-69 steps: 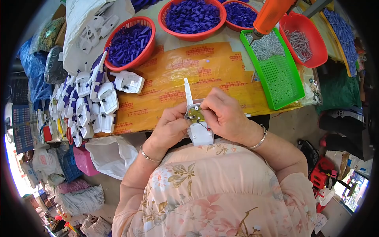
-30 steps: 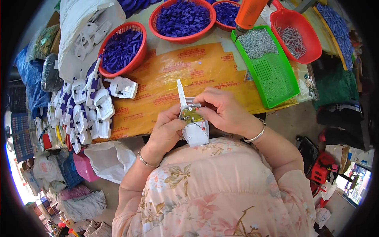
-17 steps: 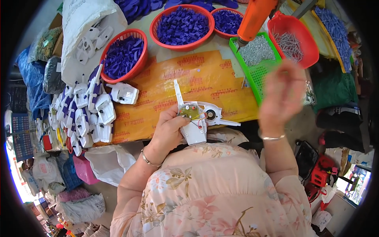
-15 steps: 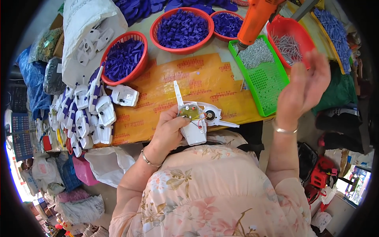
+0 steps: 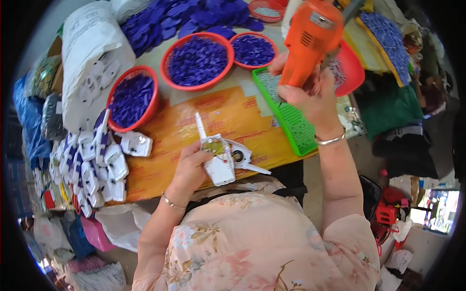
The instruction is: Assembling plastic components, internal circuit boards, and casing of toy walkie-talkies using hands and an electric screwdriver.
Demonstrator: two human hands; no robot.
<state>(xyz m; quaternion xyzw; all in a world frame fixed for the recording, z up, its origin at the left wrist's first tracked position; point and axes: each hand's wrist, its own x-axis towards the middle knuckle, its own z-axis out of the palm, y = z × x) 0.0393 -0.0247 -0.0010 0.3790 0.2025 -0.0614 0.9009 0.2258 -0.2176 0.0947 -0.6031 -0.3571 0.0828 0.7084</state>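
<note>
My left hand [image 5: 191, 167] is closed on a white plastic housing [image 5: 221, 170], thumb on top, near the table's front edge. Inside the housing sit a green circuit board [image 5: 211, 144] and thin coloured wires. Joined to it by wires is a second white shell [image 5: 241, 154] with a round black speaker-like part. My right hand [image 5: 313, 99] is wrapped around an orange electric screwdriver [image 5: 310, 41], which points down over the green tray [image 5: 297, 138]. Small metal screws [image 5: 270, 83] fill the tray's far part, partly hidden by the hand.
Red baskets [image 5: 167, 77] of purple parts stand along the back. A red scoop-shaped bin [image 5: 357, 72] holds long metal pins. On the left, finished-looking white and purple pieces [image 5: 114, 162] lie heaped beside a white sack [image 5: 80, 36]. Orange sheeting [image 5: 167, 169] covers the table.
My right hand, raised and open before, has taken hold of the orange screwdriver. My left hand keeps its hold on the white housing. The whole view has shifted.
</note>
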